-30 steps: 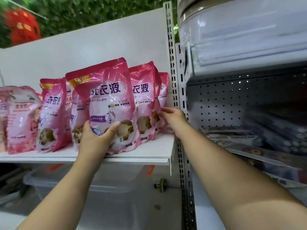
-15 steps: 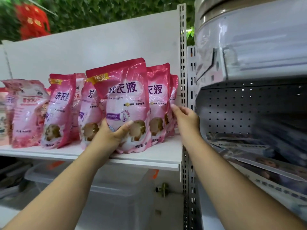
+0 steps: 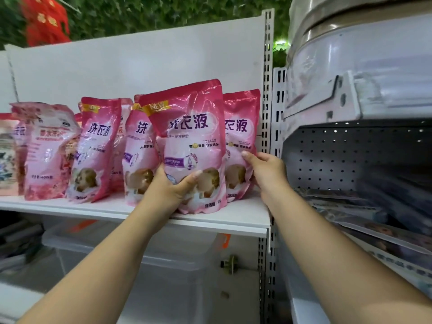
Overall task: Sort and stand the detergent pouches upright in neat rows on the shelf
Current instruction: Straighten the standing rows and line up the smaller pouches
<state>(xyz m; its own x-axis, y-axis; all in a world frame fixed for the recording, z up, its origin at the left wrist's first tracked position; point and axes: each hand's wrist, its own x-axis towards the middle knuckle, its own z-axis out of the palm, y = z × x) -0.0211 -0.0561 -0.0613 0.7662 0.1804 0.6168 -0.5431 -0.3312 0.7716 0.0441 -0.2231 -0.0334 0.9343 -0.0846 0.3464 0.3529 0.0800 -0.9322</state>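
Several pink detergent pouches stand on a white shelf [image 3: 233,224]. The front pouch [image 3: 189,136], marked NEW, stands upright near the shelf's front edge, and my left hand [image 3: 170,188] grips its lower left part. Behind it to the right stands another pouch [image 3: 240,132] against the slotted upright; my right hand [image 3: 264,171] holds its right edge. Further left stand two more pouches [image 3: 138,146] [image 3: 95,146]. A paler pink pouch [image 3: 46,148] leans at the far left.
A slotted metal upright [image 3: 267,90] bounds the shelf on the right. Beyond it is a perforated grey back panel [image 3: 339,157] with flat packets [image 3: 374,230] below. A clear plastic bin [image 3: 140,253] sits under the shelf. A large wrapped drum [image 3: 362,54] is at top right.
The view has shifted, so the shelf now sits further right and lower. My left hand still holds the front pouch; my right hand has settled on the right pouch's edge.
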